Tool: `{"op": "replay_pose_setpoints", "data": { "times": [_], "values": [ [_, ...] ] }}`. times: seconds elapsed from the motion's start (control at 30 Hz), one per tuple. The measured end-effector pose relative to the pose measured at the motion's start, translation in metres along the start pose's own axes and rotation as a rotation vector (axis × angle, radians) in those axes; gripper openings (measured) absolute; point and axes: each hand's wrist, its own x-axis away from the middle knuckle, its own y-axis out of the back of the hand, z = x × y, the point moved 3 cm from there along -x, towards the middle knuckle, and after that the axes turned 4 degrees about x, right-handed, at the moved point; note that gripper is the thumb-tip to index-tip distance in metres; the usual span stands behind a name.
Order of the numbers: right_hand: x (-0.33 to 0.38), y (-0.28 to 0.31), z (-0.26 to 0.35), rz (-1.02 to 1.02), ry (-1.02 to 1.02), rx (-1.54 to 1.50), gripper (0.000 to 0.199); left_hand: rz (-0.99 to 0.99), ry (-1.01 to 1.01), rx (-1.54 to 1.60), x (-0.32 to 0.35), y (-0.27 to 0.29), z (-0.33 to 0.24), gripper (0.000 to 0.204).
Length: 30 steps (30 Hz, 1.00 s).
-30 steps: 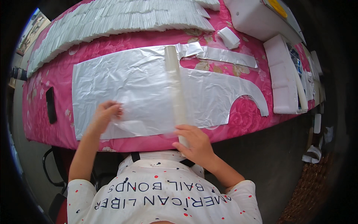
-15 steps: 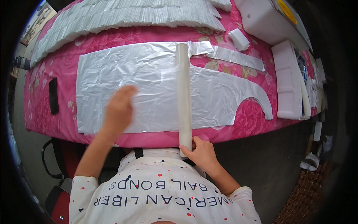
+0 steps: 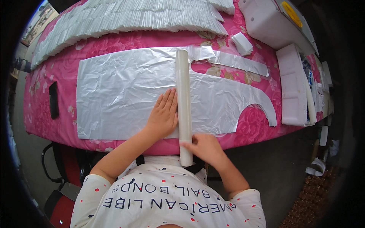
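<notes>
- So the main thing is a long pale roll (image 3: 183,87), lying crosswise on top of a silvery sheet (image 3: 118,95). Its near end pokes out past the edge of the bench (image 3: 110,40), right above the person's shirt.
- The sheet lies spread out and a bit wrinkly, plain and wide on the left. On the right it's cut into curves, with a hooked strap at the near side and a long straight strap (image 3: 243,64) at the far side.
- Left hand (image 3: 163,116) is palm down on the sheet, fingers straight and close together, right up along the roll's left side. Not wrapped around anything.
- Right hand (image 3: 205,146) has the roll near its lower end, from the right side: fingers curled in narrow, one digit over the top. Can't see what's going on underneath.
- Bench has a pink flowery cloth over it. Way off to the left there's a black phone (image 3: 54,100).
- Along the far side, packed rows of white folded pieces (image 3: 144,19), plus a little white bundle (image 3: 242,43) off to their right.
- Right end: an open white foam box (image 3: 291,81) with stuff inside, too jumbled to make out, and a bigger white box (image 3: 262,22) behind it with something yellow (image 3: 292,14) on it.
- Red and black chair (image 3: 67,163) down at lower left.
</notes>
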Motion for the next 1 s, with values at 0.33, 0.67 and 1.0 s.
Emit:
{"op": "replay_pose_setpoints", "data": {
  "times": [0.33, 0.67, 1.0],
  "values": [
    [-0.187, 0.074, 0.008, -0.33, 0.061, -0.535, 0.038, 0.036, 0.01, -0.044, -0.004, 0.001, -0.002, 0.058],
    [-0.215, 0.136, -0.057, -0.277, 0.564, -2.013, 0.024, 0.057, 0.045, 0.001, -0.002, 0.004, -0.004, 0.059],
    [-0.127, 0.269, -0.091, -0.854, 0.637, -1.728, 0.03, 0.009, 0.025, 0.0, 0.0, 0.003, -0.002, 0.058]
  ]
}}
